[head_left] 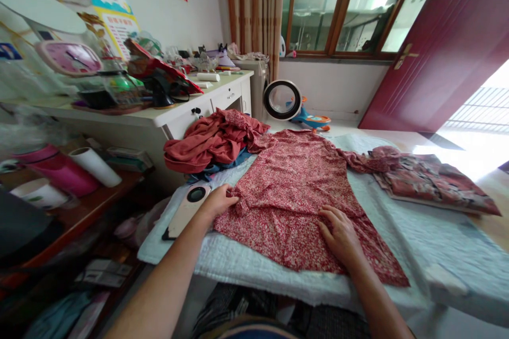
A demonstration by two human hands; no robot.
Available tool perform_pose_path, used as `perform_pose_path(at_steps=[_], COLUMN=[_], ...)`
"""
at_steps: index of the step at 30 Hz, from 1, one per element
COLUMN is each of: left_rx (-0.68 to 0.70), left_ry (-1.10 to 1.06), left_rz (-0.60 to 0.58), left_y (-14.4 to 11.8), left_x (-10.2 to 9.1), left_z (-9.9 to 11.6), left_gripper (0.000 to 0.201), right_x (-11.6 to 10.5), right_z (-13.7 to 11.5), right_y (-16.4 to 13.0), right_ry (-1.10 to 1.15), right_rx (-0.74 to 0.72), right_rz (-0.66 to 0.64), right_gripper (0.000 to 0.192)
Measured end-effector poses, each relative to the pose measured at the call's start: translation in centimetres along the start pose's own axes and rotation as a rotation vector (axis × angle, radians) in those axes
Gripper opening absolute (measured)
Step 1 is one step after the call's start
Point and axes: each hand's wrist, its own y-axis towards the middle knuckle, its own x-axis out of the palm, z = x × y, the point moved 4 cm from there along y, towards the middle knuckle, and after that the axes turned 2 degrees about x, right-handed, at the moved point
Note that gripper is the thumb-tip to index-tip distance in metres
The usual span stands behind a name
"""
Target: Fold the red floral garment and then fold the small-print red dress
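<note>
A red floral dress (294, 190) lies spread flat on a pale quilted pad (417, 233) in front of me. My left hand (220, 201) pinches a fold at the dress's left edge. My right hand (341, 235) rests flat on the lower part of the dress, fingers pressing the cloth. A phone (186, 211) lies face down on the pad just left of my left hand.
A heap of red clothes (212, 140) sits at the pad's far left corner, a folded patterned garment (433, 183) at the right. A cluttered white desk (167, 116) and a low wooden shelf (75, 212) stand to the left. A round fan (282, 99) sits on the floor beyond.
</note>
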Motion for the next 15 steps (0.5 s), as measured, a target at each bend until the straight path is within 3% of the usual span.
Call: perform_pose_path(at_steps=[3, 7, 13, 15], left_rx=[0.102, 0.154, 0.09, 0.07], left_ry=[0.099, -0.029, -0.206, -0.243], left_rz=[0.098, 0.175, 0.024, -0.029], left_y=[-0.1, -0.1, -0.8, -1.1], left_x=[0.3, 0.2, -0.3, -0.7], left_z=[1.6, 2.2, 1.8, 1.6], left_gripper=[0.006, 0.012, 0.051, 0.053], right_x=[-0.1, 0.0, -0.1, -0.2], right_z=[-0.1, 0.0, 0.0, -0.1], right_y=[0.0, 0.0, 0.1, 0.1], right_ry=[0.005, 0.006, 0.012, 0.012], right_rx=[0.004, 0.007, 0.004, 0.005], right_rz=[0.0, -0.006, -0.004, -0.003], right_gripper=[0.025, 0.024, 0.024, 0.024])
